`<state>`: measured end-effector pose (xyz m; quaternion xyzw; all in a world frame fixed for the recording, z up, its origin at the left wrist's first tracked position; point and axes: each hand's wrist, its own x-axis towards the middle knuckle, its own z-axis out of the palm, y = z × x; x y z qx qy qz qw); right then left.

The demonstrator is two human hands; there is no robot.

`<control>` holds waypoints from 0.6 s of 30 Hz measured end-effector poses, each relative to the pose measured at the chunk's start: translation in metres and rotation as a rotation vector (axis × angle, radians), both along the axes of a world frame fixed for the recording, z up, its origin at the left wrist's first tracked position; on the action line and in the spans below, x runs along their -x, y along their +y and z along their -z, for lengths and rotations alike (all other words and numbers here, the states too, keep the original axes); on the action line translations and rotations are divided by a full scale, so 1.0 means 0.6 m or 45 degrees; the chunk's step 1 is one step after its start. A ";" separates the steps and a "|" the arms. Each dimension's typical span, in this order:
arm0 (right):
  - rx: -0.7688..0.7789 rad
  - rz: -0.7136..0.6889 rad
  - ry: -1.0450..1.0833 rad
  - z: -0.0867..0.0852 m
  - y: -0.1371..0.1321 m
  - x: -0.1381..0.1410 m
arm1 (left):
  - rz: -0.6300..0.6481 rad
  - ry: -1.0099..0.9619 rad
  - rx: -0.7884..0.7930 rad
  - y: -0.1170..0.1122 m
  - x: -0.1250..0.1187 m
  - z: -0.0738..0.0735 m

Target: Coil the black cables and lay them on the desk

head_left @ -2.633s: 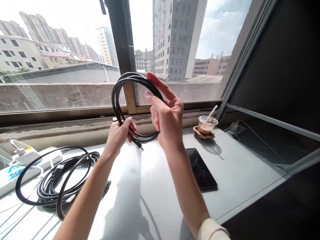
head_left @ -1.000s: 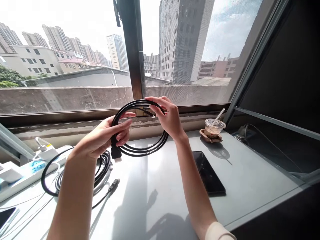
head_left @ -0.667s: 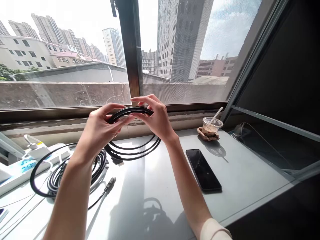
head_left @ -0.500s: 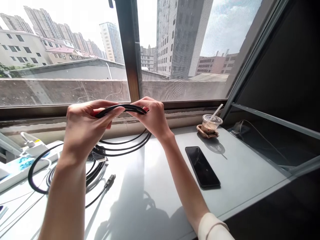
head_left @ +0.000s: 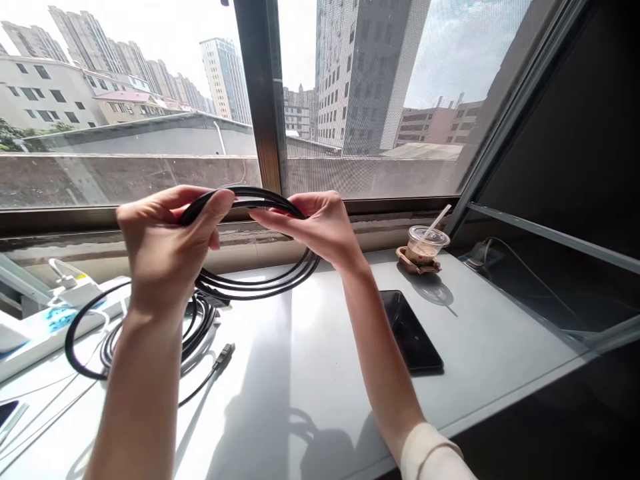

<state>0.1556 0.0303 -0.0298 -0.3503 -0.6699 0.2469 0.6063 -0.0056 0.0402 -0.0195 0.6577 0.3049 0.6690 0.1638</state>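
Note:
Several loops of a black cable (head_left: 263,293) hang in the air above the white table, held at the top between both hands. My left hand (head_left: 167,233) grips the coil's left side, thumb pressed over the strands. On the opposite side my right hand (head_left: 320,223) holds the same loops, its fingers partly hidden behind the palm. One strand arcs out to the left of my left wrist. Below, more coiled black cable (head_left: 200,333) lies on the table, partly covered by my left forearm. A cable plug (head_left: 225,355) rests flat beside it.
A white power strip (head_left: 55,327) with a plugged-in charger stands at the left. A black phone (head_left: 417,340) lies behind my right forearm. Farther back is a lidded drink cup (head_left: 425,247) with a straw, in a cardboard holder. The window (head_left: 150,133) borders the table's far side.
My hands have moved slightly apart, the right one to the right, and the loops between them have opened wider. Both hands still hold the cable.

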 end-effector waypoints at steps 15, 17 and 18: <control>0.183 -0.279 0.029 -0.004 0.002 -0.009 | 0.215 -0.017 0.633 0.018 -0.009 0.011; 0.015 -0.100 -0.050 -0.002 0.003 -0.007 | 0.260 -0.058 0.675 0.018 -0.004 0.007; -0.099 0.031 -0.102 -0.001 0.004 -0.005 | 0.296 -0.089 0.695 0.017 -0.001 0.005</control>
